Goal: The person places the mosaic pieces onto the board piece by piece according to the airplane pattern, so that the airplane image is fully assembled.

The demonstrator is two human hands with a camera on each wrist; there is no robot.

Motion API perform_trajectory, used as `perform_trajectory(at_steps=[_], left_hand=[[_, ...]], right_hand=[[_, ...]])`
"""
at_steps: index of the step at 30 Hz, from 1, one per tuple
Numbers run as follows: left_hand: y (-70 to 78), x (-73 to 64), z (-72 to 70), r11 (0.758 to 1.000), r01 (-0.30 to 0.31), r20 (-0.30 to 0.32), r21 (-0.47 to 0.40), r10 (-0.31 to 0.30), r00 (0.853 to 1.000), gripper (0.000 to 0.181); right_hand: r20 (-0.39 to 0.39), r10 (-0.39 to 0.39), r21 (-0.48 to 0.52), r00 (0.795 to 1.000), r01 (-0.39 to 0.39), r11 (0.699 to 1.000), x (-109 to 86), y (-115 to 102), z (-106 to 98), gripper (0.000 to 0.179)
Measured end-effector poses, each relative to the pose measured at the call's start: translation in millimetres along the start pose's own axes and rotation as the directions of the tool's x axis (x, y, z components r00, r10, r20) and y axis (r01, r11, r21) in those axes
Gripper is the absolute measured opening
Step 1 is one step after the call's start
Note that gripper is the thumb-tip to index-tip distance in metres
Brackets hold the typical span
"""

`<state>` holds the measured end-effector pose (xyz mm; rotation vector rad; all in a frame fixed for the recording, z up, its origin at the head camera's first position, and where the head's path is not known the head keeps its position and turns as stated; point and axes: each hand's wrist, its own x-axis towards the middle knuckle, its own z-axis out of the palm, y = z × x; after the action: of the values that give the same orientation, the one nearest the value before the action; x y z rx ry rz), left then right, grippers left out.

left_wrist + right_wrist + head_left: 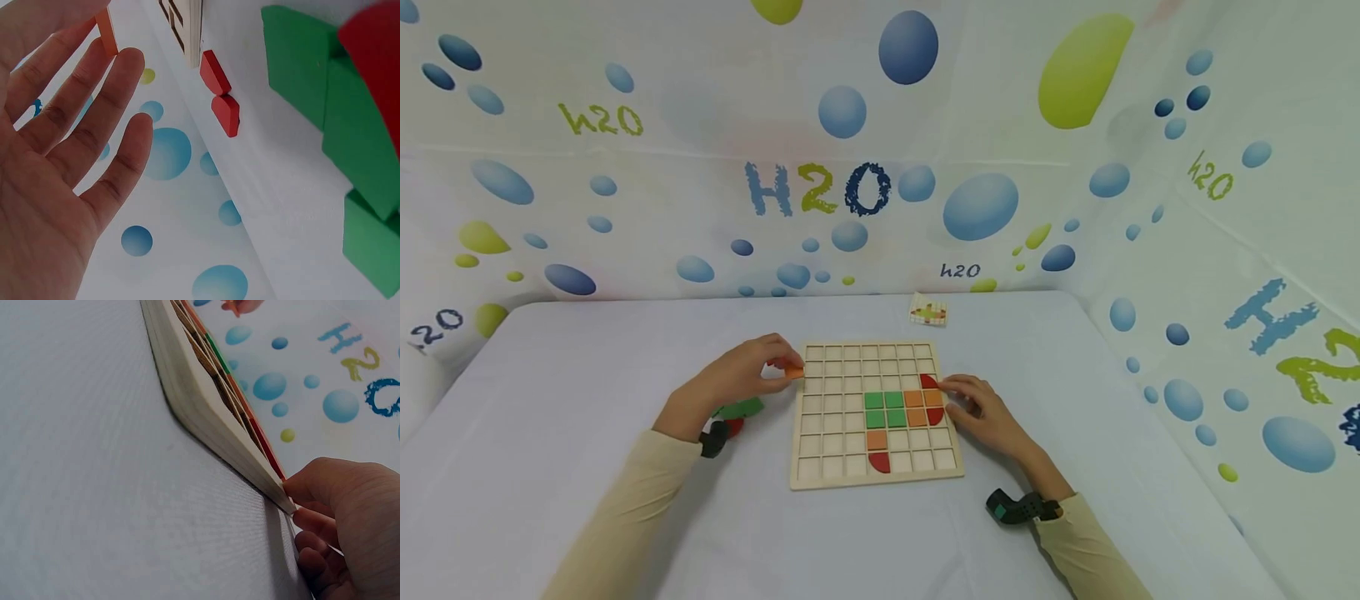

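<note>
My left hand (747, 371) pinches a small orange tile (794, 372) between thumb and fingertips, right at the left edge of a wooden grid board (835, 483). In the left wrist view the tile (106, 31) stands on edge and the other fingers are spread loosely. On the opposite side my right hand (988, 414) holds the board's right edge, with thumb and fingertip at the rim (250, 469) in the right wrist view. Set in the grid are several green tiles (884, 409), several orange tiles (876, 440) and red quarter-round pieces (880, 462).
Loose green tiles (741, 408) and a red piece (735, 427) lie under my left wrist. Two more red pieces (225, 115) show on the table in the left wrist view. A small printed pattern card (928, 312) lies behind the board, near the patterned backdrop.
</note>
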<state>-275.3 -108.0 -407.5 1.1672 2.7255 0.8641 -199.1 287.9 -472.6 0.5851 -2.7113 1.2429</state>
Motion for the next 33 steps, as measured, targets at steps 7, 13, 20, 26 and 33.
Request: perform_trajectory(at_steps=[7, 13, 20, 26, 33], left_hand=[[3.3, 8.9, 8.1, 1.0, 0.019, 0.032, -0.024, -0.018, 0.999, 0.022], [6.3, 17.8, 17.7, 0.998, -0.02, 0.032, -0.053, 0.021, 0.999, 0.021], [10.9, 27.0, 25.6, 0.998, -0.028, 0.058, -0.065, 0.031, 0.998, 0.019], [16.0, 32.9, 29.1, 0.996, -0.037, 0.077, -0.086, 0.044, 0.996, 0.017], [17.4, 38.8, 39.1, 0.991, -0.019, 0.109, -0.135, 0.034, 0.993, 0.015]], right_hand=[[0.003, -0.007, -0.009, 1.0, 0.007, 1.0, -0.2, -1.8, -1.0, 0.036], [0.0, -0.002, -0.005, 1.0, 0.002, 1.0, -0.1, -0.6, -0.7, 0.035], [-0.001, -0.012, -0.015, 1.0, 0.012, 1.0, 0.2, 0.0, -1.3, 0.036], [-0.007, -0.031, -0.025, 1.0, 0.031, 0.999, 0.9, 1.1, -1.9, 0.036], [-0.012, -0.049, -0.027, 0.999, 0.048, 0.998, -0.4, 3.2, 0.7, 0.035]])
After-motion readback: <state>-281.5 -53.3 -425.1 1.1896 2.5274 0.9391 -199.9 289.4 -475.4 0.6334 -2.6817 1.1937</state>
